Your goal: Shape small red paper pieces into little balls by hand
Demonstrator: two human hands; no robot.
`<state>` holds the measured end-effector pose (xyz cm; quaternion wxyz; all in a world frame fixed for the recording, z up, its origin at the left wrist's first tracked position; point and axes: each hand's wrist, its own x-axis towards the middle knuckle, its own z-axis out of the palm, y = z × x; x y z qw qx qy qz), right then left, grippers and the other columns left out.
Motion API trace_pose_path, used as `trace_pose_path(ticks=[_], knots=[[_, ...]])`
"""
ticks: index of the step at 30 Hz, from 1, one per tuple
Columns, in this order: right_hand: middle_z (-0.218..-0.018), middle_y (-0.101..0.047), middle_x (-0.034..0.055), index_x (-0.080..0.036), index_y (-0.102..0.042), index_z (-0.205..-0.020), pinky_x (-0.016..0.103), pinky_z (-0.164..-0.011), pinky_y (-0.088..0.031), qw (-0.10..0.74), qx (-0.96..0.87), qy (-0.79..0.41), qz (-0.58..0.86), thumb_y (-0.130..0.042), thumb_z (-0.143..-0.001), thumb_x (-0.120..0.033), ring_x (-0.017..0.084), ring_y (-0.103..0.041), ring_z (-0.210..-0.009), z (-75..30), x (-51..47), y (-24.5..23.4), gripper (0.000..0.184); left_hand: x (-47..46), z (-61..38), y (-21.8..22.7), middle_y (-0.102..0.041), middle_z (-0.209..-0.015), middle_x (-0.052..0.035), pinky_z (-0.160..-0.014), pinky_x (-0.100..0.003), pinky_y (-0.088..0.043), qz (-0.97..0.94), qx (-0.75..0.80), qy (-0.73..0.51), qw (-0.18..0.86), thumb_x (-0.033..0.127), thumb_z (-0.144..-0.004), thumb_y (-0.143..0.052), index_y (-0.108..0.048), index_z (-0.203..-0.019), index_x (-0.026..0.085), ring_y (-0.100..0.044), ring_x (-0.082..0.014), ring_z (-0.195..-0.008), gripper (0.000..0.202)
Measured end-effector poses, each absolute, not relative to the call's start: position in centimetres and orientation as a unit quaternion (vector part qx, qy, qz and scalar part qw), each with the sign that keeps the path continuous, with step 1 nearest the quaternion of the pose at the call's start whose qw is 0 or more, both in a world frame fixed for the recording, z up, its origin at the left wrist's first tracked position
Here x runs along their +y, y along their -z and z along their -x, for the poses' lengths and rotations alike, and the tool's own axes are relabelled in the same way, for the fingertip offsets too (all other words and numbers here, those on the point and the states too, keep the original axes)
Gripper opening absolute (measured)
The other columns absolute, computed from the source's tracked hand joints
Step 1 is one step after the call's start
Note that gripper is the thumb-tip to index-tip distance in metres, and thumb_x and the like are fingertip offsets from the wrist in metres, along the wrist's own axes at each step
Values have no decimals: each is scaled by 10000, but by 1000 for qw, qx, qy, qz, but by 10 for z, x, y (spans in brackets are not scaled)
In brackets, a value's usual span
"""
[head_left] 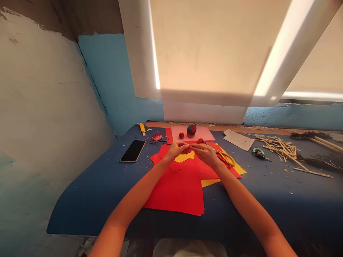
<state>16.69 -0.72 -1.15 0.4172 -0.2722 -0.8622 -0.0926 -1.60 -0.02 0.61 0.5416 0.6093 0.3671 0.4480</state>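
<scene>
Over a stack of red paper sheets (pixel 177 192), my left hand (pixel 175 149) and my right hand (pixel 205 152) meet fingertip to fingertip. Both are closed in a pinch on a small red piece of paper (pixel 189 146), mostly covered by the fingers. Under them lies yellow paper (pixel 184 157) among the red. Scissors (pixel 227 157) with yellow and red handles rest beside my right wrist. Just beyond the hands are two small red balls, one on the left (pixel 181 135) and one on the right (pixel 200 140), and a small dark pot (pixel 191 130) with red decoration.
Left on the blue table (pixel 99 192) are a phone (pixel 133 151), a yellow utility knife (pixel 142 129) and a red object with a cord (pixel 157 137). To the right lie a pale paper scrap (pixel 239 139), a teal-handled tool (pixel 258 153) and many thin sticks (pixel 284 148).
</scene>
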Motion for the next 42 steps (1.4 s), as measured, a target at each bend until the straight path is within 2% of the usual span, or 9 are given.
trace_pose_path(ticks=[5, 9, 12, 16, 19, 23, 29, 33, 42], knots=[[-841, -699, 43, -223, -634, -867, 310, -665, -541, 477, -800, -103, 349, -507, -807, -212, 183, -661, -764, -158, -11, 8, 140, -1, 13, -5, -647, -633, -56, -570, -224, -483, -675, 372, -459, 442, 280, -701, -583, -663, -684, 112, -596, -125, -586, 187], [-729, -647, 15, -214, -491, -857, 274, -573, -501, 487, -757, -210, 381, -527, -800, -259, 166, -637, -682, -157, -11, 7, 81, -6, 12, -7, -659, -676, -55, -574, -208, -458, -721, 384, -431, 383, 261, -723, -526, -662, -680, 121, -592, -124, -620, 201], [-776, -632, 16, -217, -453, -880, 272, -590, -473, 419, -808, -167, 379, -504, -800, -210, 157, -611, -698, -160, -13, 6, 95, -5, 15, -5, -628, -600, -26, -495, -188, -387, -784, 390, -357, 324, 249, -705, -510, -639, -612, 130, -542, -104, -542, 199], [-818, -647, 25, -221, -527, -852, 288, -641, -461, 312, -883, -73, 343, -477, -818, -179, 161, -598, -725, -165, -17, 7, 74, -3, 21, -2, -628, -579, -15, -462, -191, -344, -821, 363, -256, 359, 267, -693, -499, -646, -611, 145, -502, -93, -487, 208], [-946, -649, 56, -215, -553, -965, 333, -764, -463, 335, -883, 12, 328, -466, -810, -139, 184, -598, -875, -165, -17, 8, 194, -2, 22, -5, -647, -618, -35, -532, -205, -402, -781, 373, -320, 385, 285, -687, -519, -645, -592, 143, -559, -117, -564, 211], [-1231, -524, 98, -230, -561, -1068, 417, -902, -398, 337, -870, 145, 329, -542, -790, -188, 237, -502, -1103, -162, -16, 9, 283, -2, 20, -13, -666, -707, -67, -650, -247, -468, -653, 385, -437, 484, 342, -699, -570, -653, -680, 128, -613, -141, -670, 230], [-1181, -563, 50, -284, -644, -904, 372, -884, -380, 348, -836, 279, 321, -529, -848, -193, 218, -484, -1101, -157, -15, 10, 157, -2, 19, -11, -659, -714, -55, -685, -270, -490, -546, 404, -439, 589, 348, -628, -670, -627, -684, 129, -630, -147, -677, 230], [-1147, -579, 55, -276, -647, -926, 365, -871, -375, 347, -833, 300, 309, -520, -859, -203, 213, -487, -1082, -157, -14, 11, 161, -2, 20, -10, -663, -772, -67, -713, -284, -489, -535, 415, -418, 605, 345, -624, -665, -627, -705, 129, -639, -166, -722, 233], [-1073, -618, 31, -306, -657, -914, 350, -839, -373, 375, -841, 223, 320, -494, -875, -197, 190, -536, -995, -155, -13, 14, 200, -4, 20, -13, -644, -805, -59, -682, -257, -488, -551, 415, -404, 600, 326, -646, -655, -625, -692, 143, -622, -167, -805, 191]])
